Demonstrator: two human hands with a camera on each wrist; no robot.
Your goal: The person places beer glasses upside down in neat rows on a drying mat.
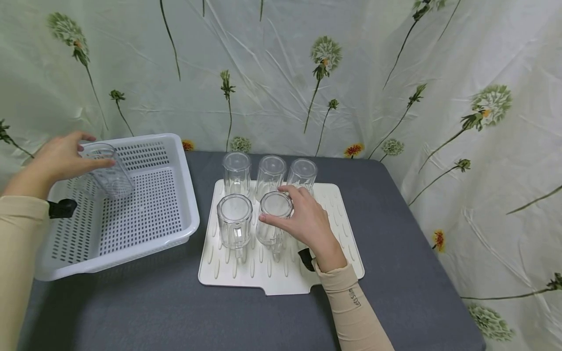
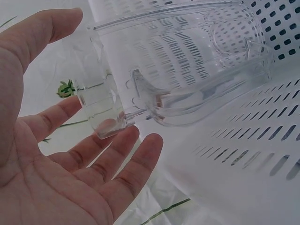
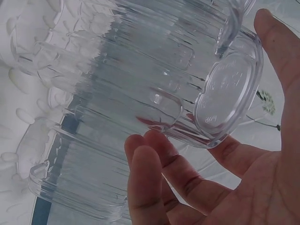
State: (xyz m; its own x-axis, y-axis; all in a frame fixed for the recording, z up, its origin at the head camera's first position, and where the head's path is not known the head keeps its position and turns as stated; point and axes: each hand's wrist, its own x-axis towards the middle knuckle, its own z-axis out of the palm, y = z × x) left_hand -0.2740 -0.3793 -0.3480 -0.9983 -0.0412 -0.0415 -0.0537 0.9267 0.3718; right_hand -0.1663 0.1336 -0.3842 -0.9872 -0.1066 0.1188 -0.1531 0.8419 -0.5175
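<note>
My left hand [image 1: 68, 156] is at the upper end of a clear glass mug [image 1: 116, 178] inside the white basket. In the left wrist view its fingers [image 2: 126, 176] are spread beside the mug, and a gap shows between thumb and glass. My right hand [image 1: 307, 219] holds an upside-down glass mug [image 1: 270, 234] near its base, thumb on one side and fingers on the other. That mug is over the white draining mat [image 1: 237, 275]. Beside it stands another upturned glass mug [image 1: 234, 224], its handle facing me.
Three more upturned glass mugs [image 1: 237, 170] form a row at the mat's back. The perforated plastic basket [image 1: 189, 204] occupies the left side of the dark grey table [image 1: 175, 312]. A flower-printed curtain [image 1: 272, 73] hangs behind.
</note>
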